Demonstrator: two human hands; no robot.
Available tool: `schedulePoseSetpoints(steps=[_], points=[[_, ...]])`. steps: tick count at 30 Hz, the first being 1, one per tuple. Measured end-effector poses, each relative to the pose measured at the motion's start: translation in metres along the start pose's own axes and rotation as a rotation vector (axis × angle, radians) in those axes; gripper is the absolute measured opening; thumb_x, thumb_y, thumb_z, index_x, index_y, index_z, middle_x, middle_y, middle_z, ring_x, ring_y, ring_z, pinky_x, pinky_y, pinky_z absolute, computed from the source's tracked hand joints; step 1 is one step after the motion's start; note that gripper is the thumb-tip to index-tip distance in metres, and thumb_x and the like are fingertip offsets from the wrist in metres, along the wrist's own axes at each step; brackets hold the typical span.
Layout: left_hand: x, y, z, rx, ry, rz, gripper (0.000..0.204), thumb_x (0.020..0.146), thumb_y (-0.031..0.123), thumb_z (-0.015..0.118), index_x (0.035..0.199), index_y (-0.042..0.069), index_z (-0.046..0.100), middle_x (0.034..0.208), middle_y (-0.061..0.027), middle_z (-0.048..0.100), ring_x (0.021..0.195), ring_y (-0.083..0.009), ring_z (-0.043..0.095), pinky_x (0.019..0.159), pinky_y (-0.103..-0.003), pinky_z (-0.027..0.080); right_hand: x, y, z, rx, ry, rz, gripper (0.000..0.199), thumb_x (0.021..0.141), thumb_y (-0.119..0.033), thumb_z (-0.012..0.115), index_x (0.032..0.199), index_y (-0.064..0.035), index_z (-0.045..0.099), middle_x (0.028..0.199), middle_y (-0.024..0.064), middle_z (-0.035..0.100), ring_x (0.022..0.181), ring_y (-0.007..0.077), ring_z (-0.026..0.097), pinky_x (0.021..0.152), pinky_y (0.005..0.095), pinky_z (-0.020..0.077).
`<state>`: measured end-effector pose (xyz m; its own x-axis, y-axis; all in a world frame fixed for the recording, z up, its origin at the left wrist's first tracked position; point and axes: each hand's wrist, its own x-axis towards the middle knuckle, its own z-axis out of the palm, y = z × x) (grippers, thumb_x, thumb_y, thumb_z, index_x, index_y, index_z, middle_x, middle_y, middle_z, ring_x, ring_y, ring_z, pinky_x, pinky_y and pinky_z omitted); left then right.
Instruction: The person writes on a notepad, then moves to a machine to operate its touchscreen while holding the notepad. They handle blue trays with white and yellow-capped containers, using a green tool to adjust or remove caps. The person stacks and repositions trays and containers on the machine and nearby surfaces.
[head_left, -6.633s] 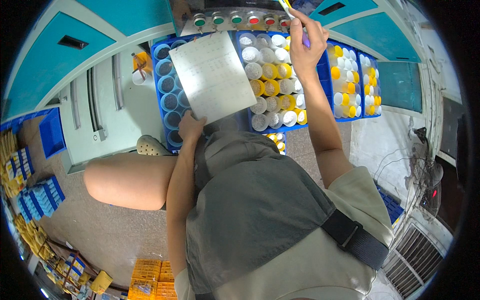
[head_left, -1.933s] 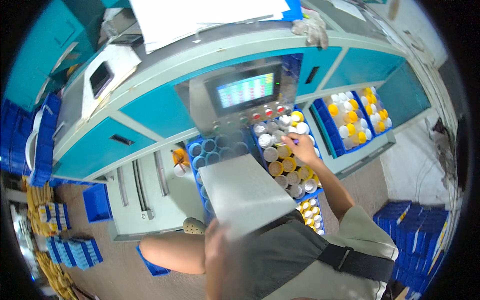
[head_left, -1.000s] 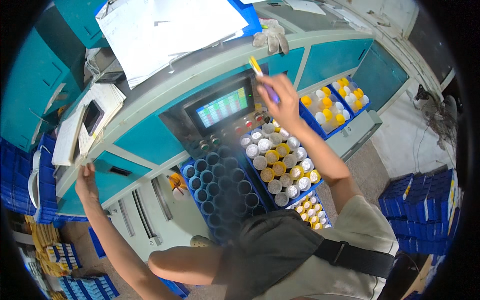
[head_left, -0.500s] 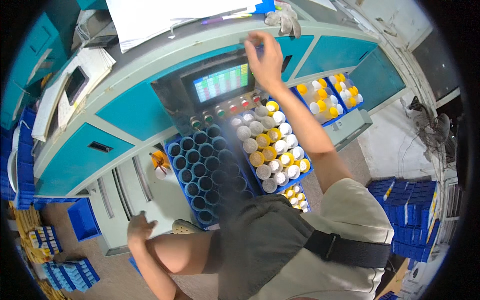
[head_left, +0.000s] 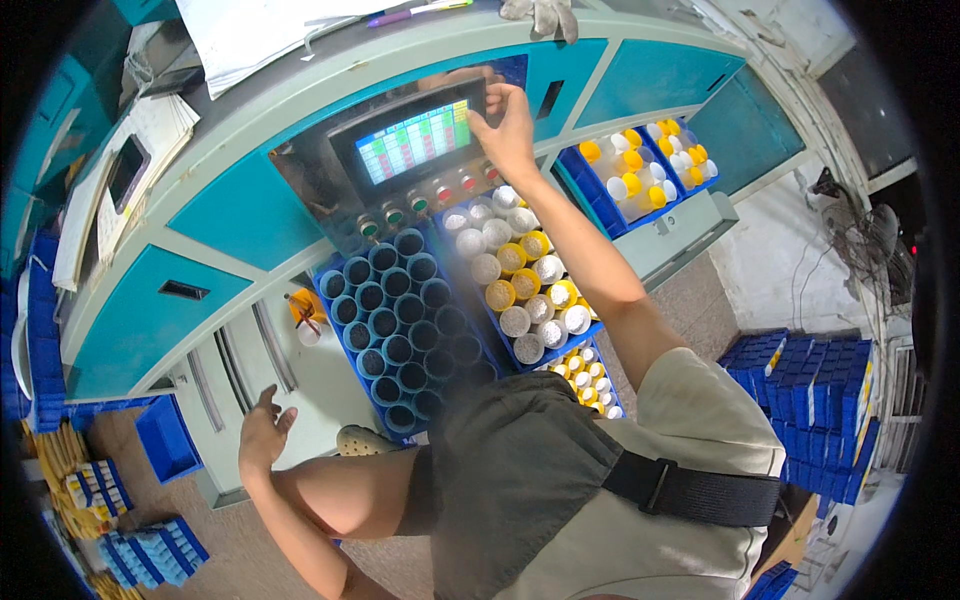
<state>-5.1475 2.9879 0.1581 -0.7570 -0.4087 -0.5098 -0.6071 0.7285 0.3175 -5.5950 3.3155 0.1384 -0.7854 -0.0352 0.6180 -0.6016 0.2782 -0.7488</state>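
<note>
— Bare fingers of the right hand [head_left: 508, 128] touch the right edge of the glowing colour-grid screen [head_left: 415, 140]; are they pinching anything?

— Cannot tell; fingertips are hidden against the frame. The left hand [head_left: 262, 435] hangs spread, holding nothing.

— Below the screen?

— A blue crate of empty dark tubes [head_left: 400, 335], partly blurred, its lower edge hidden behind the person's grey shirt [head_left: 500, 470].

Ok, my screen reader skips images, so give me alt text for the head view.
A person's right hand touches the edge of a lit screen on a teal machine, above a blue crate of tubes. The left hand hangs open, low.
</note>
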Motion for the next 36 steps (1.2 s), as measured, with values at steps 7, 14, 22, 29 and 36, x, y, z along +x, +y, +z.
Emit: schedulePoseSetpoints(steps=[7,14,22,29,36], points=[[-0.01,0.017,0.004,0.024,-0.016,-0.039,0.06,0.093,0.025,0.071,0.143,0.0,0.048,0.11,-0.0256,0.071,0.098,-0.0395,0.07,0.086,-0.046,0.054,-0.1,0.038,-0.032,-0.072,-0.177,0.092,0.033,0.089,-0.016,0.07,0.115,-0.001,0.055,0.1,0.0163,0.057,0.096,0.0335,0.057,0.09,0.0412,0.0464],[-0.054,0.013,0.037,0.004,-0.068,-0.145,0.059,0.091,0.024,0.073,0.142,0.002,0.051,0.112,-0.0252,0.07,0.103,-0.0385,0.069,0.09,-0.045,0.054,-0.246,0.085,-0.092,-0.541,-0.813,-0.049,0.067,0.091,-0.032,0.067,0.147,-0.0033,0.043,0.15,0.0199,0.044,0.142,0.0375,0.037,0.118,0.053,0.0264],[-0.147,0.007,0.146,-0.23,-0.664,-0.369,0.046,0.087,0.039,0.073,0.114,0.002,0.072,0.108,-0.0226,0.072,0.095,-0.0337,0.071,0.087,-0.041,0.055,-0.281,0.121,-0.1,-0.591,-0.925,-0.037,0.066,0.094,-0.029,0.059,0.152,-0.0082,0.037,0.155,0.0171,0.04,0.148,0.0336,0.03,0.123,0.0559,0.011],[-0.173,0.038,0.254,-0.531,-0.238,-0.355,0.042,0.093,0.029,0.067,0.121,-0.003,0.066,0.103,-0.0229,0.072,0.095,-0.0334,0.07,0.081,-0.039,0.054,-0.286,0.129,-0.099,-0.575,-0.889,-0.107,0.061,0.095,-0.03,0.057,0.149,-0.0059,0.041,0.149,0.0194,0.046,0.142,0.0374,0.038,0.122,0.0577,0.0133],[-0.038,0.104,0.352,-1.834,-0.041,-0.784,0.07,0.092,0.035,0.071,0.147,0.004,0.041,0.139,-0.0148,0.053,0.132,-0.0327,0.047,0.107,-0.051,0.038,-0.277,0.118,-0.108,-0.425,-0.829,-0.112,0.055,0.103,-0.034,0.05,0.149,-0.0046,0.041,0.153,0.0184,0.042,0.145,0.0367,0.034,0.12,0.0539,0.0224]])
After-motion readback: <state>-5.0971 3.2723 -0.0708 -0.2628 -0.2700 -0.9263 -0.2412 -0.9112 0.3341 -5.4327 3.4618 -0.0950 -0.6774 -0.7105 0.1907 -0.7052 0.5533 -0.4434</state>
